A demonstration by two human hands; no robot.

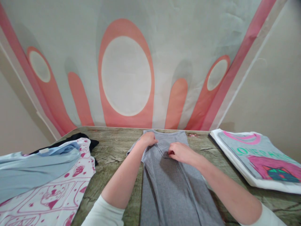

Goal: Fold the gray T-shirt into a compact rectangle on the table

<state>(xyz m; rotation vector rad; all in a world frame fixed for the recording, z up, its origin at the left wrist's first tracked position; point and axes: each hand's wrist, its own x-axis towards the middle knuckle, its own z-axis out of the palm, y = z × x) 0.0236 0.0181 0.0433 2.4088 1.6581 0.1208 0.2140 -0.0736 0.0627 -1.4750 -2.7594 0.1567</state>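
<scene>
A grey shirt [164, 182] lies lengthwise on the wood-patterned table, its neckline at the far edge and its lower part running out of view toward me. One sleeve pokes out at the left, and creases run down the body. Near the upper left of the shirt, my left hand [148, 139] is closed with its fingers on the fabric, pinching a fold. My right hand [180, 152], a little lower and to the right, has curled fingers gripping the cloth at the chest. Its fingertips are partly hidden by the hand itself.
At the left, a loose pile holds a light blue garment [37, 171], a white garment with magenta prints [58, 194] and a black one [78, 136]. Folded shirts, topped by a grey one with pink collar [258, 150], stack at the right. Behind the table [108, 147] hangs a patterned backdrop [162, 62].
</scene>
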